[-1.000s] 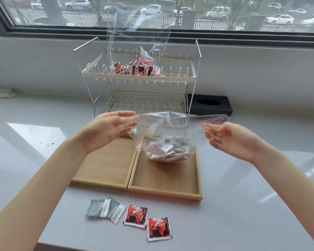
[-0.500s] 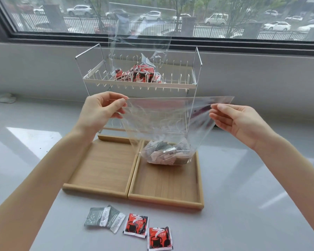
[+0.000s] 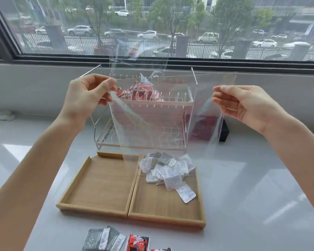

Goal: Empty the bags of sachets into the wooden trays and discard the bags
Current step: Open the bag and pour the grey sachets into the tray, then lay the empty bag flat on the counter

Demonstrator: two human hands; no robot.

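I hold a clear plastic bag (image 3: 152,124) stretched out above the trays. My left hand (image 3: 87,98) pinches its upper left corner and my right hand (image 3: 246,104) grips its right edge. The bag looks empty. A heap of grey and white sachets (image 3: 169,171) lies at the far end of the right wooden tray (image 3: 161,203). The left wooden tray (image 3: 101,183) holds nothing. A second clear bag with red sachets (image 3: 140,93) stands on the top shelf of the wire rack (image 3: 188,104), partly seen through the held bag.
Loose grey sachets (image 3: 103,240) and red sachets (image 3: 138,243) lie on the counter in front of the trays. A black box (image 3: 224,131) sits right of the rack. A crumpled white scrap (image 3: 5,115) lies at the far left by the wall.
Both hands have lifted the bag higher and spread it wide. The grey and white sachets that were inside it now lie in the right tray.
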